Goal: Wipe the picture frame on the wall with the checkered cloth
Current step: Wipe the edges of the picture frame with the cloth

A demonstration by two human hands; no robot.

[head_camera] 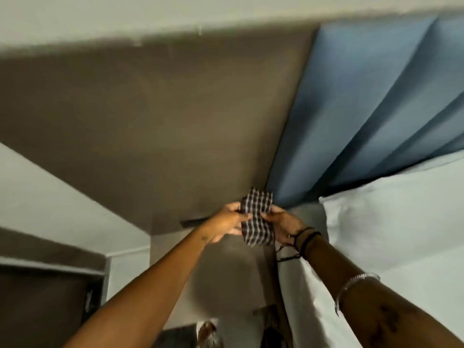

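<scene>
Both hands — left hand [229, 221], right hand [281, 226] — pinched the dark-and-white checkered cloth [257, 219] between them at arm's length, long axis upright; no picture frame was visible — wall ahead.

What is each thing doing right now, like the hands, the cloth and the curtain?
checkered cloth: bunched up, held in the air between both hands.
left hand: closed on the cloth's left side.
right hand: closed on the cloth's right side.
blue curtain: hanging in folds.
picture frame: cannot be seen in this view.
</scene>
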